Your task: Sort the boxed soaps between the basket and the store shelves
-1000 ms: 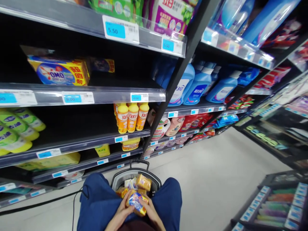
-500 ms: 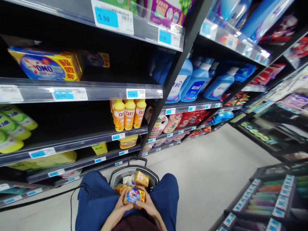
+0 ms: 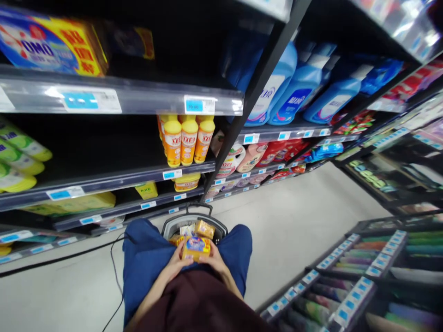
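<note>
My left hand (image 3: pixel 177 261) and my right hand (image 3: pixel 215 259) are closed on opposite ends of one OMO laundry soap pack (image 3: pixel 196 251). It has a blue, red and yellow label and see-through wrap over amber bars. The pack is held between my knees, over the near side of a grey shopping basket (image 3: pixel 221 229) with a black handle. Inside the basket lie another amber soap pack (image 3: pixel 205 229) and a white packet (image 3: pixel 187 230). Something yellow is partly covered by my left hand and the pack.
Shelves rise in front, with a large OMO box (image 3: pixel 51 46), orange bottles with yellow caps (image 3: pixel 188 140) and blue detergent bottles (image 3: pixel 290 101). A black cable (image 3: pixel 69 258) crosses the floor (image 3: pixel 277 212) at left. A low display rack (image 3: pixel 349 276) stands at right.
The soap pack has tipped, so more of its amber side faces me and the label looks narrower. My hands have shifted to its two ends. The camera view has moved forward and down.
</note>
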Action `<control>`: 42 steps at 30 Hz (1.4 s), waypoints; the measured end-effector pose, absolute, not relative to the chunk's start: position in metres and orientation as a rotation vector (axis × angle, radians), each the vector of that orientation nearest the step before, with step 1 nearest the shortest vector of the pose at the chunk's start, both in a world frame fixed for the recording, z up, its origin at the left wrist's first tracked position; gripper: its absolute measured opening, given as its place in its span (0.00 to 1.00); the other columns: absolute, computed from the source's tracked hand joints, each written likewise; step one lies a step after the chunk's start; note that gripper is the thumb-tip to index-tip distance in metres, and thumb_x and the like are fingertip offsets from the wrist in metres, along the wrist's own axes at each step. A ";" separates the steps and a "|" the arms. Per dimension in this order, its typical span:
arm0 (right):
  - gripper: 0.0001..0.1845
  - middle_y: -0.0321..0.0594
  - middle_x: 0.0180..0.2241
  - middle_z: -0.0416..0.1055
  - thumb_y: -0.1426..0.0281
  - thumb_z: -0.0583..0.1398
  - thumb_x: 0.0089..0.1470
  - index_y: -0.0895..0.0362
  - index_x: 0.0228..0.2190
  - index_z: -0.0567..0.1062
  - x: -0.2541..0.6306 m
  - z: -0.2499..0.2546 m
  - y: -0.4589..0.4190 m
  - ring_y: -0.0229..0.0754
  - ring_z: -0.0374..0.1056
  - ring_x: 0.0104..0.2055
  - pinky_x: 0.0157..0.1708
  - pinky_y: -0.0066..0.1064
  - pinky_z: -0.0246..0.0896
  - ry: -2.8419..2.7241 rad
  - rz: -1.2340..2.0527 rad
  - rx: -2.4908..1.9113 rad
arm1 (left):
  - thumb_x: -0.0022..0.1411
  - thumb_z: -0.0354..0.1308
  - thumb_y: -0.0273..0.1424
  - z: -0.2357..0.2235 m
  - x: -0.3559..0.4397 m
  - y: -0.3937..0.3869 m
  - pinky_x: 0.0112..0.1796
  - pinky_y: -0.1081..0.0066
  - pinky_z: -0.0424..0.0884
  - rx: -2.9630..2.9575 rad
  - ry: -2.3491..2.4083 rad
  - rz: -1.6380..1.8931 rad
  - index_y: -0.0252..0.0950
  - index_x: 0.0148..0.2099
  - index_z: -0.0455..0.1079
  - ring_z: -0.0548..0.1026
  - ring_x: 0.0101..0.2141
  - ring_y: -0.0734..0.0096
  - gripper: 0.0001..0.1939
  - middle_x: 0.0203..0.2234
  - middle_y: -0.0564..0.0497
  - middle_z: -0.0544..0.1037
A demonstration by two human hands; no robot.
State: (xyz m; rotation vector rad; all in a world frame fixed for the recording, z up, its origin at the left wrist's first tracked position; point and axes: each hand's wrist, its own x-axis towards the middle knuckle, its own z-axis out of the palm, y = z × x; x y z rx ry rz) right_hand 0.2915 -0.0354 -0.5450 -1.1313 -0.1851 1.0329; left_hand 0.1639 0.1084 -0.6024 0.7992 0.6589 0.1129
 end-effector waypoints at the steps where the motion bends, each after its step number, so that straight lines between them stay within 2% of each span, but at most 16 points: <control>1: 0.43 0.45 0.48 0.78 0.66 0.78 0.30 0.54 0.50 0.71 0.292 -0.543 -0.036 0.54 0.76 0.51 0.52 0.47 0.70 -0.152 1.041 -1.131 | 0.29 0.81 0.38 -0.598 0.164 0.109 0.62 0.47 0.63 0.804 0.659 0.111 0.40 0.72 0.55 0.67 0.62 0.37 0.67 0.65 0.33 0.67; 7: 0.41 0.44 0.48 0.79 0.66 0.76 0.35 0.54 0.52 0.70 0.291 -0.548 -0.040 0.51 0.77 0.44 0.34 0.35 0.75 -0.054 1.050 -1.179 | 0.35 0.80 0.34 -0.593 0.166 0.110 0.63 0.49 0.62 0.839 0.599 0.084 0.40 0.72 0.56 0.65 0.64 0.41 0.63 0.66 0.37 0.66; 11: 0.39 0.42 0.41 0.79 0.57 0.74 0.40 0.56 0.52 0.71 0.295 -0.559 -0.042 0.44 0.76 0.31 0.23 0.31 0.72 -0.011 1.015 -1.161 | 0.36 0.80 0.34 -0.598 0.165 0.110 0.61 0.49 0.64 0.851 0.539 0.068 0.40 0.70 0.59 0.67 0.63 0.42 0.59 0.63 0.38 0.70; 15: 0.38 0.43 0.40 0.78 0.49 0.68 0.48 0.56 0.55 0.69 0.297 -0.563 -0.040 0.42 0.74 0.27 0.16 0.26 0.66 -0.001 1.009 -1.146 | 0.35 0.80 0.36 -0.602 0.167 0.111 0.59 0.48 0.67 0.924 0.519 -0.006 0.38 0.64 0.65 0.73 0.57 0.43 0.53 0.55 0.39 0.77; 18: 0.40 0.43 0.41 0.78 0.46 0.65 0.52 0.55 0.58 0.66 0.296 -0.564 -0.038 0.39 0.72 0.22 0.16 0.29 0.68 0.020 1.023 -1.141 | 0.39 0.79 0.38 -0.603 0.169 0.111 0.58 0.48 0.67 0.971 0.539 0.003 0.36 0.58 0.70 0.74 0.55 0.44 0.44 0.51 0.40 0.80; 20: 0.41 0.43 0.39 0.79 0.45 0.63 0.53 0.56 0.59 0.65 0.295 -0.566 -0.037 0.40 0.72 0.20 0.18 0.32 0.70 0.023 1.053 -1.145 | 0.40 0.79 0.40 -0.603 0.170 0.110 0.58 0.47 0.67 0.957 0.546 0.020 0.37 0.59 0.70 0.74 0.56 0.44 0.43 0.52 0.40 0.79; 24: 0.40 0.42 0.32 0.79 0.44 0.63 0.53 0.60 0.55 0.66 0.296 -0.572 -0.034 0.45 0.75 0.22 0.25 0.37 0.74 0.047 1.107 -1.156 | 0.42 0.78 0.41 -0.601 0.171 0.109 0.60 0.47 0.65 0.911 0.567 0.067 0.35 0.64 0.66 0.71 0.59 0.42 0.49 0.57 0.38 0.76; 28: 0.37 0.45 0.35 0.81 0.45 0.65 0.51 0.59 0.52 0.69 0.296 -0.572 -0.034 0.48 0.77 0.27 0.28 0.39 0.75 0.046 1.117 -1.161 | 0.42 0.78 0.39 -0.597 0.171 0.108 0.59 0.49 0.68 0.866 0.555 0.150 0.42 0.71 0.56 0.64 0.64 0.39 0.57 0.67 0.38 0.64; 31: 0.38 0.45 0.39 0.81 0.51 0.68 0.50 0.59 0.54 0.66 0.295 -0.566 -0.035 0.48 0.79 0.30 0.30 0.38 0.74 -0.036 1.132 -1.149 | 0.48 0.75 0.44 -0.596 0.170 0.111 0.55 0.45 0.72 0.812 0.552 0.139 0.49 0.73 0.49 0.67 0.62 0.39 0.57 0.70 0.40 0.58; 34: 0.45 0.43 0.41 0.81 0.62 0.74 0.39 0.57 0.56 0.64 0.291 -0.560 -0.037 0.47 0.79 0.34 0.35 0.37 0.74 -0.165 1.151 -1.150 | 0.53 0.70 0.50 -0.597 0.171 0.114 0.53 0.41 0.72 0.749 0.587 0.138 0.48 0.73 0.49 0.69 0.60 0.40 0.52 0.68 0.39 0.60; 36: 0.46 0.40 0.40 0.81 0.67 0.75 0.36 0.55 0.55 0.65 0.290 -0.558 -0.037 0.46 0.79 0.34 0.37 0.36 0.74 -0.195 1.137 -1.184 | 0.54 0.70 0.50 -0.599 0.171 0.115 0.54 0.42 0.71 0.710 0.595 0.146 0.46 0.72 0.51 0.70 0.59 0.42 0.50 0.65 0.38 0.65; 39: 0.41 0.39 0.39 0.81 0.67 0.75 0.38 0.54 0.53 0.66 0.291 -0.563 -0.037 0.43 0.79 0.33 0.35 0.34 0.74 -0.169 1.107 -1.238 | 0.51 0.73 0.43 -0.601 0.170 0.114 0.55 0.46 0.71 0.697 0.590 0.146 0.45 0.71 0.55 0.72 0.57 0.45 0.49 0.60 0.40 0.71; 42: 0.43 0.39 0.41 0.80 0.66 0.76 0.36 0.53 0.52 0.67 0.293 -0.572 -0.037 0.44 0.79 0.35 0.33 0.33 0.75 -0.170 1.126 -1.256 | 0.50 0.75 0.37 -0.601 0.169 0.113 0.56 0.49 0.70 0.711 0.581 0.158 0.47 0.69 0.58 0.73 0.57 0.48 0.47 0.58 0.44 0.74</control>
